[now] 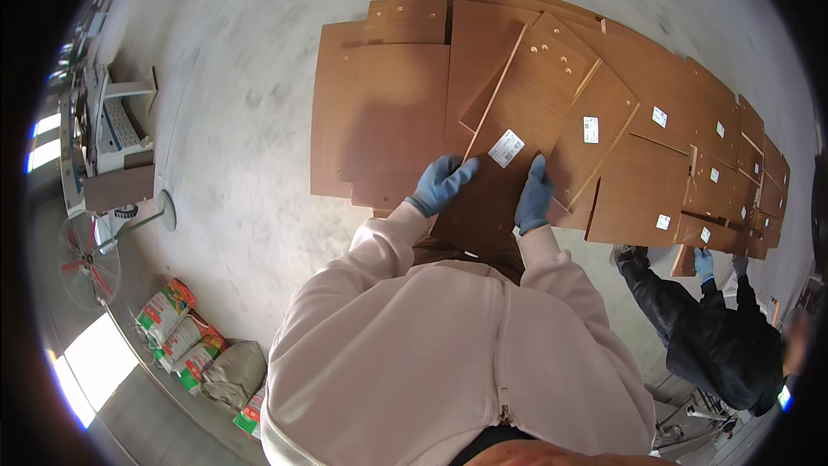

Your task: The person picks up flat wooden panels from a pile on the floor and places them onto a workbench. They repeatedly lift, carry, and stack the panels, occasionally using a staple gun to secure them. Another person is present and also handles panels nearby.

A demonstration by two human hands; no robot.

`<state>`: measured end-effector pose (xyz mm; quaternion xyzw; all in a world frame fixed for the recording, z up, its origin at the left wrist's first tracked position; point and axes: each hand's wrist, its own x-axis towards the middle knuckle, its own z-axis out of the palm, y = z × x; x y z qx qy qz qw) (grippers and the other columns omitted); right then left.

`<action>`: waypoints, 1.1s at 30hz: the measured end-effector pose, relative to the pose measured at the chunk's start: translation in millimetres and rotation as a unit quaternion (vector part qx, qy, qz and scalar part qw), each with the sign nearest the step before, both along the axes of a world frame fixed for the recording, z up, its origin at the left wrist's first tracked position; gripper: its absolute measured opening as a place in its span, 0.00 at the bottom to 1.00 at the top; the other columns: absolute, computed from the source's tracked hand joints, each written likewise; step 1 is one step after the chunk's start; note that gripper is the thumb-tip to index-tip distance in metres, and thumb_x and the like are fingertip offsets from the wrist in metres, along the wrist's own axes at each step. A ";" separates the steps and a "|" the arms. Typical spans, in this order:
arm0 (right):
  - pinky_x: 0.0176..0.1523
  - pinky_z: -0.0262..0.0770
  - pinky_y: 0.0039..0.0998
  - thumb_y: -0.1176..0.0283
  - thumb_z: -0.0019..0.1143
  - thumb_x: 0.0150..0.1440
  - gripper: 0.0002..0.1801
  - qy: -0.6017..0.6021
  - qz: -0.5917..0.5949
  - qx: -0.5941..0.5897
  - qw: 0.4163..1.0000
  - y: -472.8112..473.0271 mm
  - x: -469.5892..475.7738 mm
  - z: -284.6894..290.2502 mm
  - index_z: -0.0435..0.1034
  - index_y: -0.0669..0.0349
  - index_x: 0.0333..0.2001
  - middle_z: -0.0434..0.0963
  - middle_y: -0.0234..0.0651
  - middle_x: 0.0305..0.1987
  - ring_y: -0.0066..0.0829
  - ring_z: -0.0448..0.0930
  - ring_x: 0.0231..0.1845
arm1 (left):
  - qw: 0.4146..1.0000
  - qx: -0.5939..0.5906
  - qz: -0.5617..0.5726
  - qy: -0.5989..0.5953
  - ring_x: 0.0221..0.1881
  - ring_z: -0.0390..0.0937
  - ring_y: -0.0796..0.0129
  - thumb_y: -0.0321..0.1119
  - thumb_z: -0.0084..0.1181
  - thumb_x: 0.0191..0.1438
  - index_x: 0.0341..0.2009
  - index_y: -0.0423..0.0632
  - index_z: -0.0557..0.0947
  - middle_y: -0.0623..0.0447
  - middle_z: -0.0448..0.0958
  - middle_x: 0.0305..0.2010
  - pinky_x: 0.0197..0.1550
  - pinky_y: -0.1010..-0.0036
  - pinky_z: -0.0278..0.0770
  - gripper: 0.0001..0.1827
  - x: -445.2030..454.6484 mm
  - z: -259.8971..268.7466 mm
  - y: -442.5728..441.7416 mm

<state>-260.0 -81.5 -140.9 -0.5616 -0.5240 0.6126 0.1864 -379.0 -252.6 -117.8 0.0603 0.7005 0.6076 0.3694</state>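
Note:
A brown wood-grain panel (517,103) with a white printed label (506,148) slants away from my body, drilled holes near its far end. My left hand (442,184), in a blue glove, grips its left edge. On the opposite edge, my right hand (535,194) holds it in a matching glove; the fingers under the board are hidden. Beneath and beside it lie more brown panels, among them a labelled panel (605,120) just to the right and a wide plain panel (394,110) to the left.
More labelled panels (653,175) spread to the right, where a co-worker (718,330) in dark clothes and gloves touches them. Printed sacks (184,336) lie at lower left, near a standing fan (90,259). Concrete floor (246,110) surrounds the panels.

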 end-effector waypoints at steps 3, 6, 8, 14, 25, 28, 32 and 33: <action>0.44 0.68 0.30 0.45 0.51 0.74 0.33 -0.028 0.043 0.001 0.999 1.1 19.9 -4.8 0.75 0.71 0.37 0.70 0.25 0.35 0.20 0.65 0.39 | 0.988 -0.028 0.087 0.125 0.45 0.83 0.65 0.43 0.68 0.63 0.57 0.38 0.83 0.48 0.87 0.45 0.52 0.71 0.81 0.25 -20.8 -33.9 -37.6; 0.42 0.68 0.31 0.45 0.51 0.73 0.34 0.021 0.055 0.087 0.994 14.6 41.5 -15.4 0.75 0.73 0.40 0.71 0.25 0.34 0.21 0.66 0.38 | 0.804 -0.312 0.196 0.467 0.48 0.84 0.43 0.52 0.70 0.58 0.61 0.39 0.81 0.40 0.87 0.46 0.60 0.55 0.79 0.35 -62.0 -62.0 -90.3; 0.42 0.70 0.32 0.45 0.52 0.73 0.35 0.017 0.085 0.126 0.988 23.4 52.4 -18.5 0.78 0.75 0.49 0.75 0.26 0.34 0.21 0.69 0.37 | 0.743 -0.395 0.221 0.494 0.47 0.84 0.40 0.55 0.71 0.57 0.62 0.39 0.80 0.40 0.87 0.45 0.59 0.53 0.78 0.38 -84.9 -68.8 -117.7; 0.40 0.65 0.28 0.50 0.54 0.73 0.26 -0.016 0.135 0.100 0.986 30.4 77.4 -9.9 0.77 0.66 0.41 0.72 0.23 0.34 0.17 0.66 0.36 | 0.926 -0.326 0.152 0.111 0.56 0.84 0.54 0.58 0.72 0.55 0.67 0.37 0.77 0.42 0.87 0.52 0.61 0.63 0.77 0.45 -130.3 -80.9 -136.5; 0.45 0.69 0.22 0.53 0.59 0.72 0.23 0.019 0.002 0.040 0.999 -41.7 70.3 -2.8 0.80 0.66 0.42 0.74 0.21 0.37 0.14 0.68 0.39 | 0.941 -0.278 0.138 0.134 0.49 0.86 0.48 0.66 0.60 0.62 0.43 0.39 0.90 0.33 0.86 0.39 0.54 0.58 0.77 0.36 -171.2 -138.0 -167.0; 0.41 0.67 0.21 0.56 0.58 0.73 0.21 0.045 -0.020 0.033 0.998 -63.3 42.6 -3.7 0.79 0.63 0.35 0.73 0.19 0.32 0.13 0.67 0.35 | 0.951 -0.172 0.204 0.158 0.42 0.83 0.59 0.57 0.60 0.66 0.44 0.37 0.90 0.43 0.88 0.37 0.49 0.64 0.77 0.30 -185.3 -117.1 -207.0; 0.38 0.65 0.21 0.57 0.59 0.72 0.22 0.031 -0.006 0.024 0.999 -91.6 2.0 -3.6 0.78 0.62 0.31 0.73 0.19 0.30 0.13 0.67 0.33 | 0.943 -0.111 0.288 0.126 0.36 0.77 0.72 0.57 0.61 0.67 0.42 0.37 0.88 0.55 0.85 0.37 0.43 0.71 0.76 0.29 -210.7 -80.9 -314.7; 0.37 0.65 0.21 0.57 0.59 0.72 0.22 0.027 0.001 0.027 0.999 -95.7 -9.1 -4.2 0.78 0.62 0.31 0.73 0.19 0.30 0.13 0.67 0.33 | 0.921 -0.059 0.359 0.137 0.34 0.75 0.74 0.58 0.61 0.67 0.39 0.38 0.88 0.57 0.83 0.36 0.40 0.73 0.75 0.30 -217.5 -75.3 -330.9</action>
